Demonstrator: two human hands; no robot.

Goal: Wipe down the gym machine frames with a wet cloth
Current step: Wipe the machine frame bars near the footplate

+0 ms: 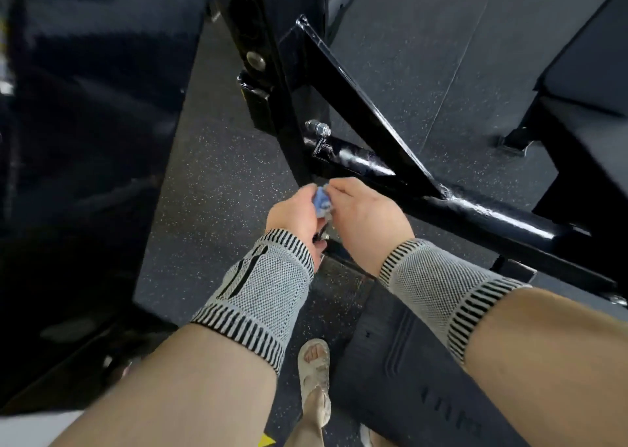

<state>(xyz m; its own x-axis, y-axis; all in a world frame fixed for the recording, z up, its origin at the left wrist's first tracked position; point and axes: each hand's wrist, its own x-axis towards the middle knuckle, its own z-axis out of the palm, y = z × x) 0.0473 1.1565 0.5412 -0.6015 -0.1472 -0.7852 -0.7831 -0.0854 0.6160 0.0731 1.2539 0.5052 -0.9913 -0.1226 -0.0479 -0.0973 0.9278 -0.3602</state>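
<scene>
A: Where is the cloth [322, 202] right now?

B: Bunched up small and blue, held between both hands just below the black frame, low above the floor [217, 181]. The left hand [292, 212] has its fingers curled round one side of it, and the right hand [365, 218] closes on the other side. It looks like folding or wringing rather than wiping, since the cloth does not appear to touch any metal.

A: So how far along would you put the job?

B: Partway, as a guess. The lower horizontal bar [486, 217] shows wet-looking streaks and bright sheen, and the short tube [356, 161] near the bolt [317, 128] shines the same way, so those have probably had a pass. The diagonal brace [367, 106] is glossy too, though I cannot tell whether that is damp or just paint. The upright post [272, 55] and the large dark panel [95, 106] on the left give no sign either way.

A: Any brand or label to read?

B: Nothing legible. The dark moulded plate [424, 372] by the person's foot [314, 361] carries raised marks near its lower edge, too blurred to make out. There is a scrap of yellow [266, 441] at the bottom edge, with no lettering visible.

A: And the wrists?

B: Both wear grey knitted supports [261, 283] with black ribbed bands.
</scene>
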